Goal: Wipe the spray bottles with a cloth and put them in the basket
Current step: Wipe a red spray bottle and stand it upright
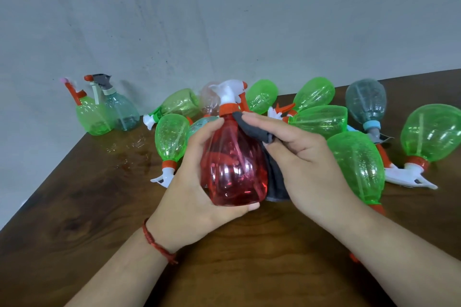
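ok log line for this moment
wiping | left hand grips red bottle | right hand holds grey cloth at its neck | basket not in view

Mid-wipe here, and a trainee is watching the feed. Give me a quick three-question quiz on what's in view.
1. Multiple choice: what does the left hand grip? A a basket; B the red spray bottle; C nothing.
2. True or false: the right hand holds the grey cloth against that bottle's shoulder, just below its orange collar.
3. Fill in: at the far left by the wall, apart from the pile, ___ bottles stand upright.

Key: 1 B. 2 True. 3 Two: the green bottle and the blue-grey bottle.
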Available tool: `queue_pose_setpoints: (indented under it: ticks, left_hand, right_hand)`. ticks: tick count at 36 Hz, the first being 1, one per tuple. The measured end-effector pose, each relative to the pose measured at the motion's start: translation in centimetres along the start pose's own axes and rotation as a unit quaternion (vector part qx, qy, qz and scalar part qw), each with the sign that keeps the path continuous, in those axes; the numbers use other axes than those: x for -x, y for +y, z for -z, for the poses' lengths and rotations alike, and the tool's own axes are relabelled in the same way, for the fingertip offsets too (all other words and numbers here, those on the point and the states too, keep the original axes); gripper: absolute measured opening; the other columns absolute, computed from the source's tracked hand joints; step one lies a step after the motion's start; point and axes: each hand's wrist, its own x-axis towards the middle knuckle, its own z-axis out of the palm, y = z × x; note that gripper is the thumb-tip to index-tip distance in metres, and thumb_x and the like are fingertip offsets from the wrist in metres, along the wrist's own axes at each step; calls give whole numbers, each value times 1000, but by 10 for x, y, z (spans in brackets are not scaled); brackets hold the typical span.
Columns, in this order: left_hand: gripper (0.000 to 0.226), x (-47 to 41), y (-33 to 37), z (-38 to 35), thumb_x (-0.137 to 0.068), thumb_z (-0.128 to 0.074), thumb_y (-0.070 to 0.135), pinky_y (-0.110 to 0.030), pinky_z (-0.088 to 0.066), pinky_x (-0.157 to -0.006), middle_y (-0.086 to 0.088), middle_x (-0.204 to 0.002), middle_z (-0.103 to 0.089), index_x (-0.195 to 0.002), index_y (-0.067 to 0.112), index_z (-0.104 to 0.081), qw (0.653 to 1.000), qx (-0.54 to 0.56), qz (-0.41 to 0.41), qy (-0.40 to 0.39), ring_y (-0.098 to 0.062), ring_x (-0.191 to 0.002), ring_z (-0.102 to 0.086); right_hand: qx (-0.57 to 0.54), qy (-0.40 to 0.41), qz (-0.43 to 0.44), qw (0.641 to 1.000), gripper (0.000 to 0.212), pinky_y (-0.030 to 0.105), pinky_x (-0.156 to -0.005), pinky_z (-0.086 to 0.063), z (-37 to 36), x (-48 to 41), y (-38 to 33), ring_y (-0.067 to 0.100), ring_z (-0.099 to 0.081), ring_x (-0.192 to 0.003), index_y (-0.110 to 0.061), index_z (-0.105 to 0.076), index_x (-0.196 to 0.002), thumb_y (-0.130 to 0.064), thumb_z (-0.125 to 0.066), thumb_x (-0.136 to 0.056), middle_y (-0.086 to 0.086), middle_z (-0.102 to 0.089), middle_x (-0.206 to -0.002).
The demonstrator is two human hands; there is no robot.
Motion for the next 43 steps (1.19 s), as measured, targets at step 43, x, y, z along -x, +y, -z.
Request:
queue_pose_setpoints:
  ticks: [43]
  left_hand:
    - [124,0,-2,-5,-66,-102,27,-19,-39,-119,25,-159,-40,-165,25,-28,998,-55,-10,-12,-10,-150,-45]
  right_hand:
    - [42,-9,18,999,57,18,-119,-36,6,1,10,-8,-51,-138,-27,-74,-131,13,-46,-102,-23,-66,-138]
